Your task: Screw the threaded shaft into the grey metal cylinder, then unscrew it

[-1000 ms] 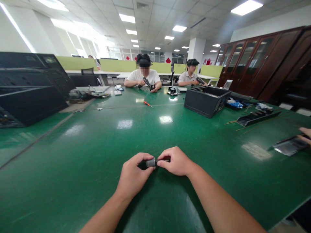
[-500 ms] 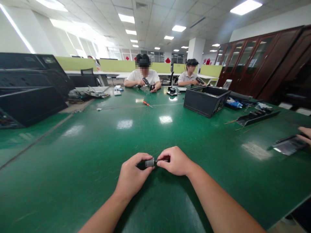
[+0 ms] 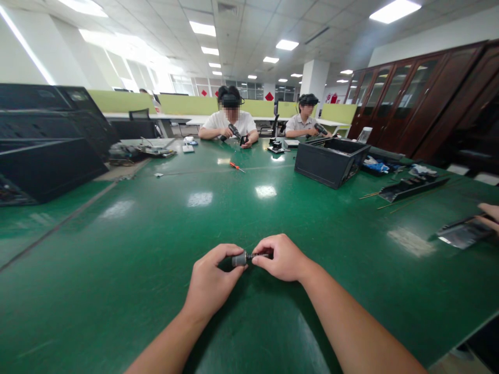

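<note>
Ceiling (image 3: 253, 26): I view pale tiles with lit rectangular panels (image 3: 287, 45).
Windows (image 3: 132, 52): I register bright glare, upper left.
Partitions (image 3: 183, 106): I see low yellow-green panels beyond the table.
Column (image 3: 315, 78): I note white, right of centre.
Cabinets (image 3: 448, 93): I see dark reddish-brown wood, glass-paned doors, right side.
Tabletop (image 3: 148, 244): I read glossy green, reflecting light.

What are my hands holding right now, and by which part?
Your left hand holds a grey cylinder by its sides. Your right hand pinches a thin dark rod near the cylinder; the exact spot is too small to tell.
</note>
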A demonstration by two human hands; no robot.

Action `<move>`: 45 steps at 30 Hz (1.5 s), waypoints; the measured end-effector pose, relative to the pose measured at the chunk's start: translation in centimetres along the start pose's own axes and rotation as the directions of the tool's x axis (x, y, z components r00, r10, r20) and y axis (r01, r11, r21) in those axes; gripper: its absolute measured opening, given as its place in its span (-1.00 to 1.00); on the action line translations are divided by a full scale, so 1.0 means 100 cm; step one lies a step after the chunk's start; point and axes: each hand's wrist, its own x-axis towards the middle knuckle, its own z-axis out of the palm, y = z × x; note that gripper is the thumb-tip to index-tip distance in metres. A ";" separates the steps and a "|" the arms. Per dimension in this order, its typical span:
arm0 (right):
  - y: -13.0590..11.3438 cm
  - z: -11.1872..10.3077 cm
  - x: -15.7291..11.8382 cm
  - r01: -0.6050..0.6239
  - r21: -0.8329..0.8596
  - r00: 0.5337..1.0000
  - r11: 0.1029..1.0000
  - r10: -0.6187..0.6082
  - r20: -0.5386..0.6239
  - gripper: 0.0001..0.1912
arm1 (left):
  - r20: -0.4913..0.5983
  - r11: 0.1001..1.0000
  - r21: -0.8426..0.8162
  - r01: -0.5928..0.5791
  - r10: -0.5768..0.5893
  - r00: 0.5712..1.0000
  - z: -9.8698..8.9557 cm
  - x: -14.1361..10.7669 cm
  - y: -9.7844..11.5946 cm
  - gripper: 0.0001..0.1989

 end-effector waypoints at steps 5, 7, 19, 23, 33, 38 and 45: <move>0.001 0.000 0.000 -0.014 0.007 1.000 1.000 0.014 0.005 -0.88 | -0.006 1.000 0.007 -0.006 0.006 1.000 0.000 0.001 0.000 -0.84; 0.001 -0.001 0.000 -0.020 0.012 1.000 1.000 0.020 0.004 -0.88 | -0.006 1.000 0.007 0.005 -0.005 1.000 0.000 0.001 0.001 -0.84; 0.001 -0.003 -0.002 -0.015 0.011 1.000 1.000 0.015 -0.011 -0.87 | -0.016 0.999 -0.003 0.039 -0.039 0.999 0.000 0.001 -0.001 -0.83; 0.001 -0.003 -0.001 -0.011 0.009 1.000 1.000 0.011 -0.011 -0.86 | -0.016 0.999 -0.002 0.045 -0.045 0.999 0.000 0.000 -0.002 -0.83; 0.002 -0.004 -0.001 -0.004 0.019 0.999 1.000 0.005 -0.036 -0.87 | -0.023 0.999 -0.015 0.052 -0.052 0.998 0.000 0.001 -0.004 -0.82; 0.003 -0.004 -0.001 -0.005 0.019 0.999 1.000 0.006 -0.036 -0.88 | -0.030 0.999 -0.020 0.050 -0.050 0.998 0.000 0.002 -0.003 -0.82; 0.005 -0.005 0.000 -0.010 0.023 0.999 1.000 0.011 -0.038 -0.88 | -0.040 0.999 -0.019 0.046 -0.047 0.998 0.000 0.001 -0.003 -0.83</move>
